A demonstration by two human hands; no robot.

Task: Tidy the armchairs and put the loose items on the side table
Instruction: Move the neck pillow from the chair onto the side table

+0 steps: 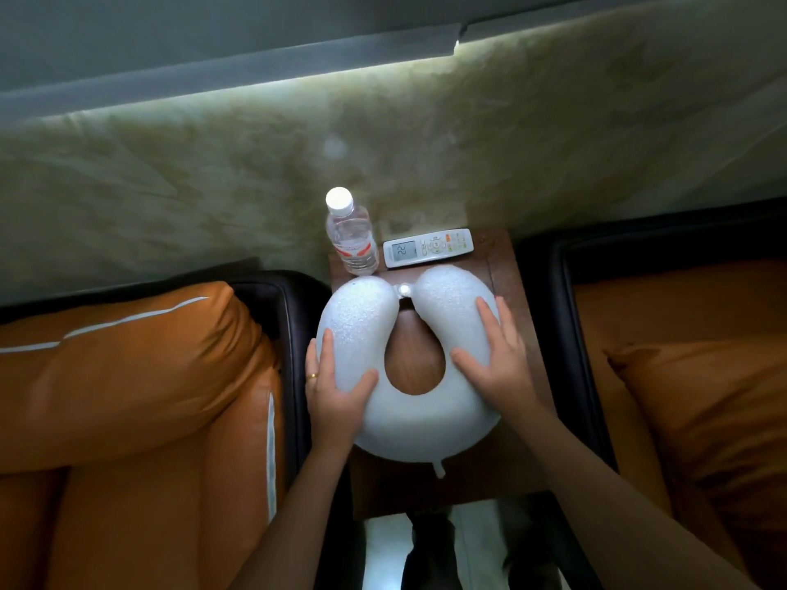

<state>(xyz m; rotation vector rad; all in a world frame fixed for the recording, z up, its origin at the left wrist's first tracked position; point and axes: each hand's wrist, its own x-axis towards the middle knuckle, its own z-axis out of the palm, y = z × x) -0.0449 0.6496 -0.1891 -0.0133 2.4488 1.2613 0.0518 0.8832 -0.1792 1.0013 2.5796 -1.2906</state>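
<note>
A pale grey U-shaped neck pillow lies on the dark wooden side table, its open ends pointing to the wall. My left hand grips its left arm from the outside, thumb on top. My right hand lies flat on its right arm, fingers spread. Behind the pillow, a clear water bottle with a white cap stands upright at the table's back left corner. A white air-conditioner remote lies face up beside it, its screen showing 22.
An orange leather armchair with a dark frame stands left of the table. Another orange armchair stands on the right. A greenish marbled wall rises right behind the table. My legs and the floor show below the table's front edge.
</note>
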